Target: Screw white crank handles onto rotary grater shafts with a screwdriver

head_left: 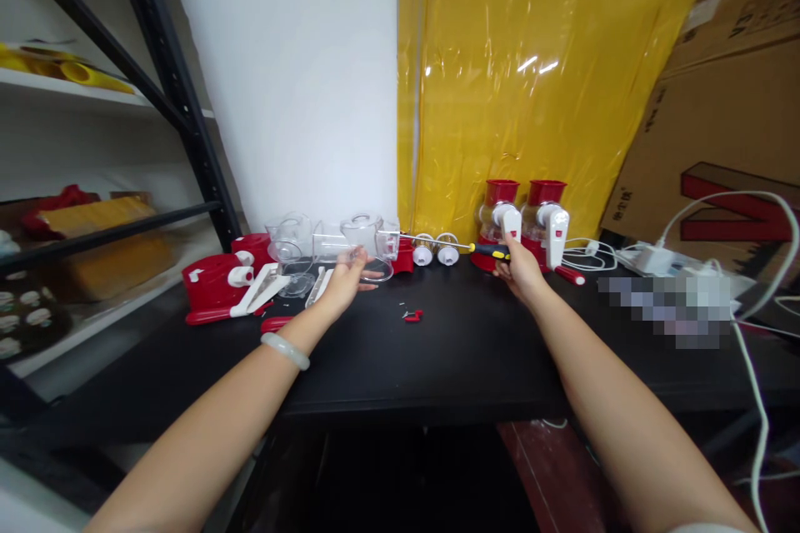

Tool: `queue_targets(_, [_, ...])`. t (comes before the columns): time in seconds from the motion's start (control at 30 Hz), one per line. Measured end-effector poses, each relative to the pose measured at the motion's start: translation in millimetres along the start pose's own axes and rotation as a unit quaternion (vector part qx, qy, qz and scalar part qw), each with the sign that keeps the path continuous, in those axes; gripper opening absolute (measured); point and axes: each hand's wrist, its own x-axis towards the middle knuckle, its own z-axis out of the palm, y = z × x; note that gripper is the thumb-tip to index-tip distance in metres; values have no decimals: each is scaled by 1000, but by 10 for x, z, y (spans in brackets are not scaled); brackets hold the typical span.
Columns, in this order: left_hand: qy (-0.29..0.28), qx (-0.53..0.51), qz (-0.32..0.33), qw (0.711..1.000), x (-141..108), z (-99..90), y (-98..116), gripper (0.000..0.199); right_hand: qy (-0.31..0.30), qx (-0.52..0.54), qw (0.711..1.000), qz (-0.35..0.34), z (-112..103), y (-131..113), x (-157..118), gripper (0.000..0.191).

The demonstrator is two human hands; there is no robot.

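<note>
My left hand (351, 276), with a pale bangle on its wrist, grips a clear plastic housing (328, 240) from the front, near its round collar. In my right hand (520, 268) is a screwdriver (487, 251) with a black and yellow handle, held level. Its shaft points left, and the tip reaches the right end of the housing; whether it sits in a screw cannot be seen. A small red part (413, 316) and several screws lie on the black table (437, 366) between my hands.
Two assembled red and white crank machines (502, 216) stand at the back right. Red bases (216, 287) and white crank arms (266, 290) lie at left. Two round white-ended parts (423, 254) are behind the screwdriver. White cables (759, 400) and a cardboard box (712, 117) are at right.
</note>
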Motion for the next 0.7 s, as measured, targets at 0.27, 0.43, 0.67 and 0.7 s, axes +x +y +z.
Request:
queue_targets(0.27, [-4,2,-1,1000,11,-1,-5,57,-60,156,986,23,-9,-129,-83,19])
queue_targets(0.43, [8,-13,-3,1000,22,-3,-1,61,-79,138,987,1,-41,-97,-56,29])
queue_targets(0.67, [10,-14,-7,1000,36,-3,-2,57,-52,37,998,-17,-23,-12,-14,39])
queue_targets(0.7, [11,-15,-8,1000,38,-2,-3,57,-52,39,998,-18,-18,-19,-20,35])
